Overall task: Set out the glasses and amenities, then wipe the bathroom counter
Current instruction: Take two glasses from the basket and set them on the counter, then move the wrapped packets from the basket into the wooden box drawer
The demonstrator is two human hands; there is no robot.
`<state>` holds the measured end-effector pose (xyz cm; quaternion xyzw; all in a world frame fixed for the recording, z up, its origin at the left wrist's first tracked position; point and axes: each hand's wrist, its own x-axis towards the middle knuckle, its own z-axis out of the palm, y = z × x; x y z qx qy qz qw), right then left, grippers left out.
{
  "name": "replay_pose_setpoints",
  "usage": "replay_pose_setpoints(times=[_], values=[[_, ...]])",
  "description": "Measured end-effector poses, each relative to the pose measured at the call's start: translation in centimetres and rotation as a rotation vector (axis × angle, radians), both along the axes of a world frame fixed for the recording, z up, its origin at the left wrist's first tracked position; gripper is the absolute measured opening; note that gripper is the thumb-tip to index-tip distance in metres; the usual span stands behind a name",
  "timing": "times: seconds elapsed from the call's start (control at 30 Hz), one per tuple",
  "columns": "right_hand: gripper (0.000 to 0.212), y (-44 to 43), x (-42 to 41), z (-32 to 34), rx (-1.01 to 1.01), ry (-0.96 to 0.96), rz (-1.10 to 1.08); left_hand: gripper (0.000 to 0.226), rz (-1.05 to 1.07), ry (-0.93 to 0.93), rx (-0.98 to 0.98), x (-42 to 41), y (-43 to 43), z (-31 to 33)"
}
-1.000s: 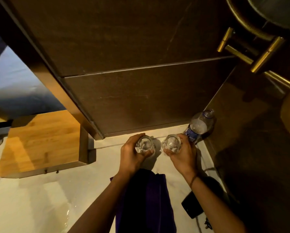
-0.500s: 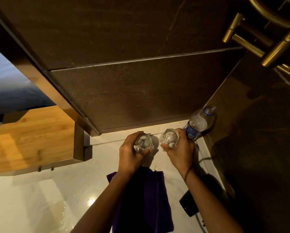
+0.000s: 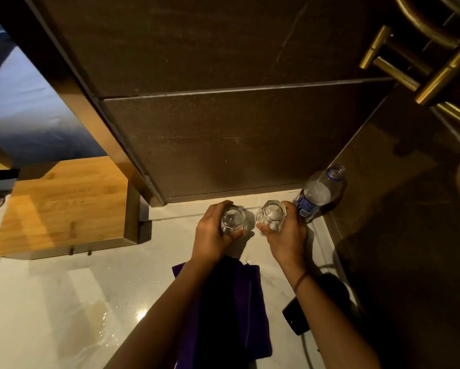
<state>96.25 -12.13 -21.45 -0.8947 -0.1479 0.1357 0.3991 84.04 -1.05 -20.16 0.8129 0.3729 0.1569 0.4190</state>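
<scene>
Glasses — two clear faceted tumblers, left glass [image 3: 233,221] wrapped by the left hand [image 3: 212,235], right glass [image 3: 272,215] by the right hand [image 3: 287,237], fingers curled closed around each, at the back of the pale counter [image 3: 63,302] near the wall. Best set down upright, side by side without clinking, clear of the water bottle [image 3: 318,194] just beside the right one — purple cloth [image 3: 252,315] lies ready below for wiping.

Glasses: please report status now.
Left hand holds one glass, right hand the other. Both near back wall. Bottle close on right.

Bottle [image 3: 319,194] blocks right corner — counter [image 3: 63,302] left open.
</scene>
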Motion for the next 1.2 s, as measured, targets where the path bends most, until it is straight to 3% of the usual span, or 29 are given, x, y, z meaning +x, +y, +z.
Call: replay_pose_setpoints(times=[0.2,0.33,0.67,0.87,0.97,1.2], values=[[0.091,-0.6,-0.7,0.5,0.02,0.086,-0.003,0.104,-0.065,0.102,-0.05,-1.0,0.3,1.0],[0.1,-1.0,-2.2,1.9,-0.016,0.102,0.007,0.096,-0.087,0.193,-0.08,-2.0,0.3,1.9],[0.09,-4.3,-7.6,4.9,-0.05,0.072,0.036,0.078,-0.318,0.363,0.035,-7.3,-0.7,3.8],[0.057,-7.6,-12.4,4.3,-0.084,0.136,0.138,0.064,-0.365,0.324,-0.017,-13.5,-2.1,5.5],[0.042,-9.3,-15.5,4.3,-0.041,0.26,0.237,0.051,-0.399,0.301,-0.045,-17.9,-3.2,6.0],[0.009,-13.9,-25.2,4.2,-0.179,0.634,0.619,0.034,-0.385,0.309,-0.406,-31.7,-6.9,5.8]])
